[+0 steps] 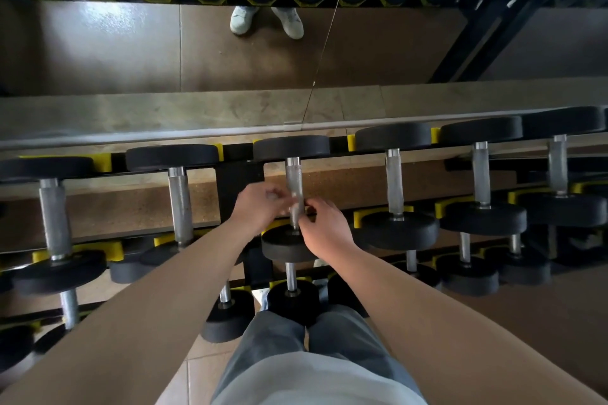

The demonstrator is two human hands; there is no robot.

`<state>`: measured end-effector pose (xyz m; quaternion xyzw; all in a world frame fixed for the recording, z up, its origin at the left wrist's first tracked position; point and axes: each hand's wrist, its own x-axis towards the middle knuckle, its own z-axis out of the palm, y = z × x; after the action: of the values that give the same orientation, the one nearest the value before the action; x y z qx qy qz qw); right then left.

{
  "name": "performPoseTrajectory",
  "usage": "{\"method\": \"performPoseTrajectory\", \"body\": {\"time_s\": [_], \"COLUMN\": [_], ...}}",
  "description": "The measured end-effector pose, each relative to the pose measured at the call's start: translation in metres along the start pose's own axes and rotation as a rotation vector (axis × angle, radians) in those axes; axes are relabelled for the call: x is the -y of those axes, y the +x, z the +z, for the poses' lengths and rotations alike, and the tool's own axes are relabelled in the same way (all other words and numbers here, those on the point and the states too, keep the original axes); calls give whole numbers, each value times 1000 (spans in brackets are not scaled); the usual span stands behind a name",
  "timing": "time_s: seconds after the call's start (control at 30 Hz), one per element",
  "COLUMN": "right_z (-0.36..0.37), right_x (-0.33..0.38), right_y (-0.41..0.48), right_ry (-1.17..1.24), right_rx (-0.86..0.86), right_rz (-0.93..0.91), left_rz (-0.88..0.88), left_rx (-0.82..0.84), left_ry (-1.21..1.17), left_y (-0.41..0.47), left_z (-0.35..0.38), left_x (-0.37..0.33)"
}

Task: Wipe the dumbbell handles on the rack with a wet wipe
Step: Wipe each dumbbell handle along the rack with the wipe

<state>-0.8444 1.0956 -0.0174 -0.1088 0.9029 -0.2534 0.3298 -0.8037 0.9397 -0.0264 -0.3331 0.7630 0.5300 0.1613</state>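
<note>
Looks like we're mid-wipe on the middle dumbbell point(291, 147) of the top row of the rack point(238, 181). Both hands are bunched at the near end of its handle point(293, 176), one on each side, with the wipe point(295, 207) squeezed between them and seemingly wrapped round the bar. The left hand point(260, 207) has its fingers curled and appears to pinch one edge of the wipe. The right hand point(324, 230) pinches the other side with thumb and fingertips, though it's all a bit blurry there. The stretch of handle beyond the hands is bare, so I'd guess the next move is sliding the wrapped wipe away along the knurling to the far head, maybe with a twist. After that there's the next handle point(394, 181) to the right of the right hand, and another point(179, 204) left of the left hand.
</note>
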Motion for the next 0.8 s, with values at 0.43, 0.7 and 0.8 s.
{"method": "performPoseTrajectory", "body": {"time_s": [0.43,0.7,0.8], "right_z": [0,2,2], "right_x": [-3,-5,-4], "right_y": [3,5,6], "right_ry": [3,7,10], "right_rx": [19,37,51], "right_rz": [-19,-15,-6], "left_rz": [-138,-190,-250], "left_rx": [-141,128,234], "left_ry": [-410,41,-11], "left_y": [4,-13,-11], "left_z": [-4,9,2], "left_x": [-13,10,3]}}
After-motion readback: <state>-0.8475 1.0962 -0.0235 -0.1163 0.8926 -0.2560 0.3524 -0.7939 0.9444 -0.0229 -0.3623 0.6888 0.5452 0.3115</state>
